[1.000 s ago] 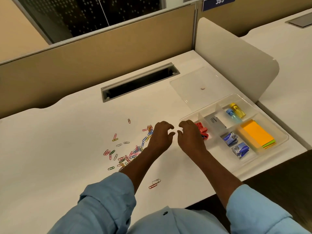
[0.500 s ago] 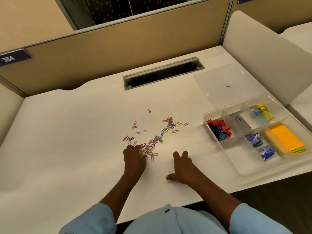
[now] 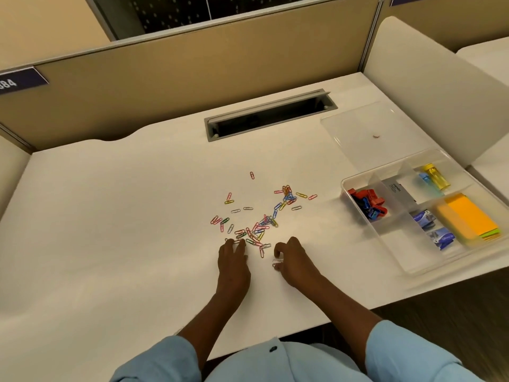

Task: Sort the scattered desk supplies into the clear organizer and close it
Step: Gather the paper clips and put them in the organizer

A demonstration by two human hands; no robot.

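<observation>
Since the earlier frame, both hands have edged forward to the near edge of the scattered coloured wire paper clips (image 3: 261,221) on the white counter (image 3: 110,230). The left hand (image 3: 232,256) lies flat, fingers spread on clips, gripping nothing; the right hand (image 3: 293,257) curls loosely beside two clips, and whether it pinches them cannot be told. The clear plastic compartmented organizer (image 3: 413,267) sits open at the right.

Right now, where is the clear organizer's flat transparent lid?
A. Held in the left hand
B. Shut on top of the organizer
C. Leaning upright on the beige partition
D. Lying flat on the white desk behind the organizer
D: the flat transparent lid lies on the white desk behind the open clear organizer, while both hands work at the scattered coloured paper clips.
</observation>
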